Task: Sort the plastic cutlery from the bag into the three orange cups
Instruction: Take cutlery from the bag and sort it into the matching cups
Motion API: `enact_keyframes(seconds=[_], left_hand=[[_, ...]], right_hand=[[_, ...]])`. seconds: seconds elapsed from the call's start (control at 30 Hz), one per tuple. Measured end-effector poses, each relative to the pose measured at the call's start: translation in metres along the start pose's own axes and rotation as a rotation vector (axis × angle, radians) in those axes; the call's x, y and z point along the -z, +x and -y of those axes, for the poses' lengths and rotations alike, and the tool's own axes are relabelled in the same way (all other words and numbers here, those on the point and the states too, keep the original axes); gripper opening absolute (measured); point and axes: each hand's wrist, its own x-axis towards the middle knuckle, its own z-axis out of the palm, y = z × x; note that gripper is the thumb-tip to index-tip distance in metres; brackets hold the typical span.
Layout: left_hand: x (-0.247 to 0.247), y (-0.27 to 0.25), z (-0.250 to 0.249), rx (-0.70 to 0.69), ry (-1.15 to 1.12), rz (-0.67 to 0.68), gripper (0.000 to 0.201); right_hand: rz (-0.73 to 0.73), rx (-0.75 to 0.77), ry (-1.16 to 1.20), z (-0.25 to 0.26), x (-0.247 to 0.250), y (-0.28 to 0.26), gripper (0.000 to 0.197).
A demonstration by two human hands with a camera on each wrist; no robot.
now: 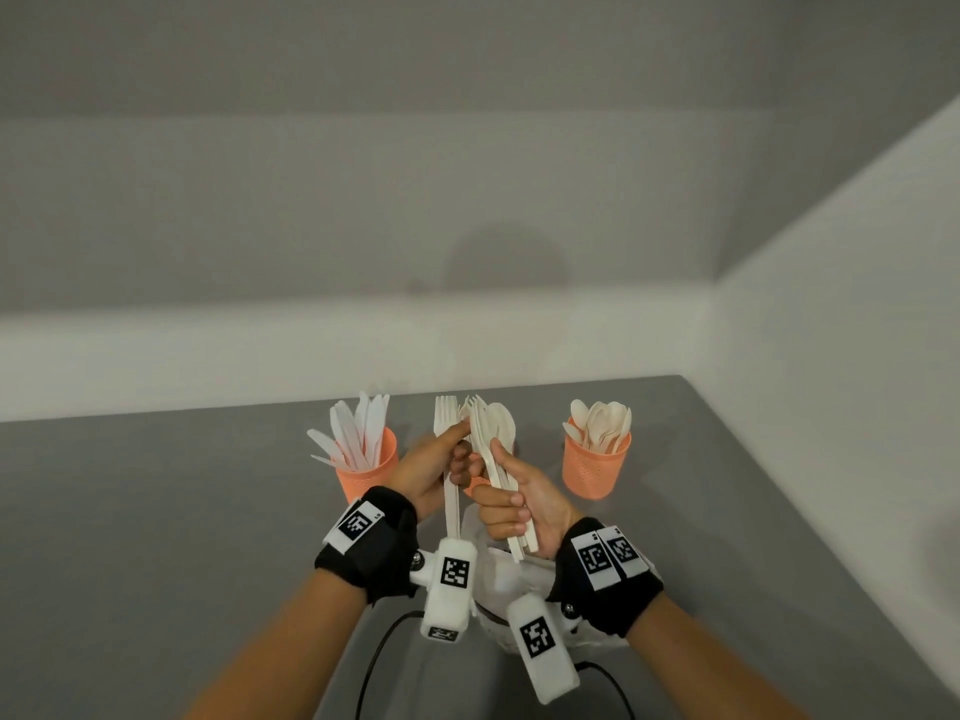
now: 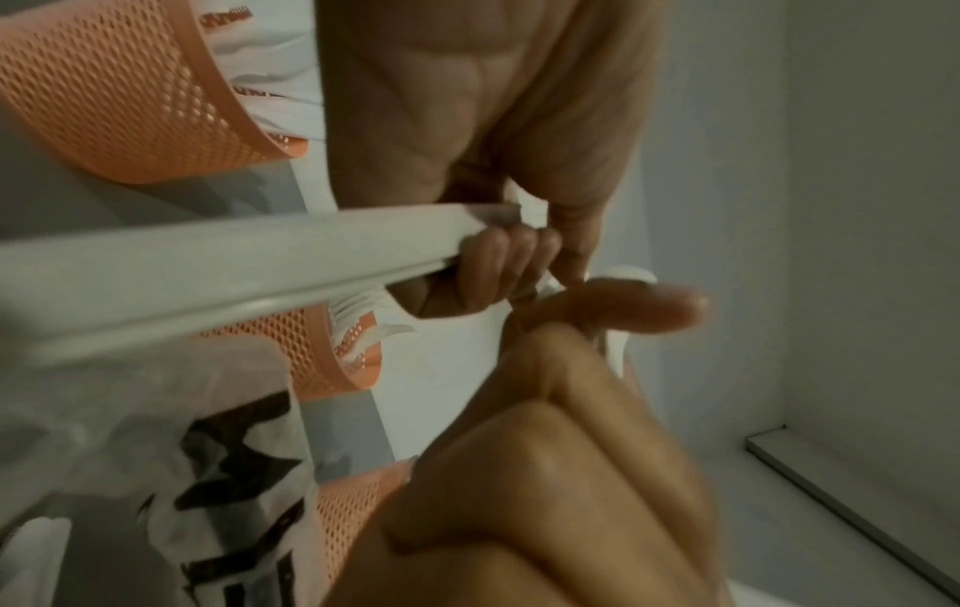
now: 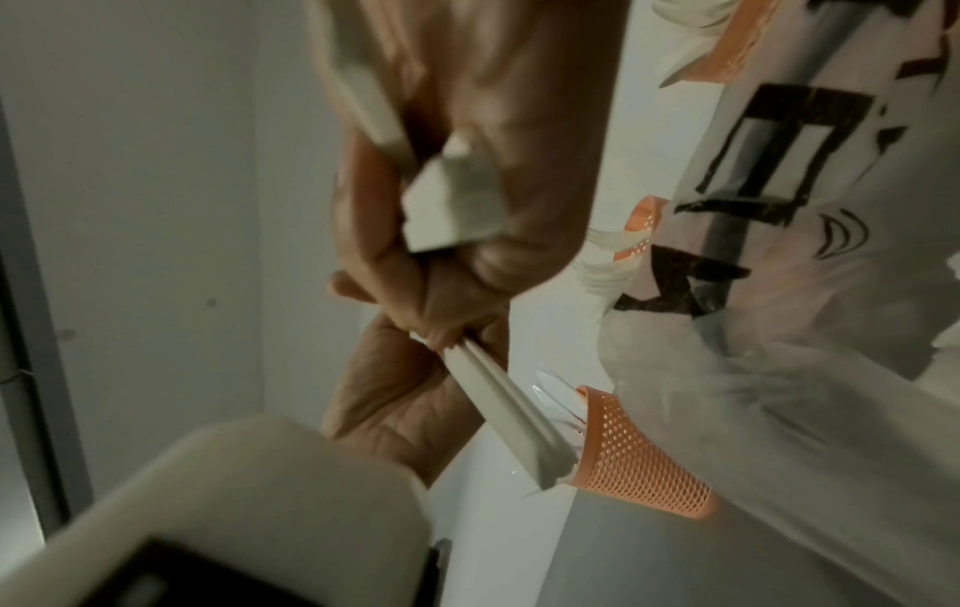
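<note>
My left hand (image 1: 451,453) pinches a few white forks (image 1: 451,491) upright, thumb near their tines. Beside it, my right hand (image 1: 500,493) grips a bundle of mixed white cutlery (image 1: 492,439), with a spoon bowl and fork tines showing on top. Both are raised over the white printed bag (image 1: 506,571). Three orange mesh cups stand behind: the left cup (image 1: 370,472) with knives, the right cup (image 1: 596,467) with spoons, and the middle cup (image 1: 471,484) mostly hidden by my hands. In the left wrist view the fork handles (image 2: 218,271) cross my curled fingers (image 2: 493,267).
The grey table (image 1: 156,511) ends at a white wall behind and to the right. Black cables (image 1: 374,662) run under my wrists near the front edge. The bag (image 3: 779,328) lies close in front of the cups.
</note>
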Motion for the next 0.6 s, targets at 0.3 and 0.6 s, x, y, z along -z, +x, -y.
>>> enact_keyframes(seconds=[0.3, 0.6], left_hand=[[-0.002, 0.003, -0.004, -0.289, 0.196, -0.338, 0.022], [0.006, 0.013, 0.002, -0.179, 0.037, -0.111, 0.028]], right_hand=[[-0.189, 0.033, -0.131, 0.002, -0.020, -0.007, 0.039], [-0.280, 0.035, -0.262, 0.002, -0.026, -0.014, 0.043]])
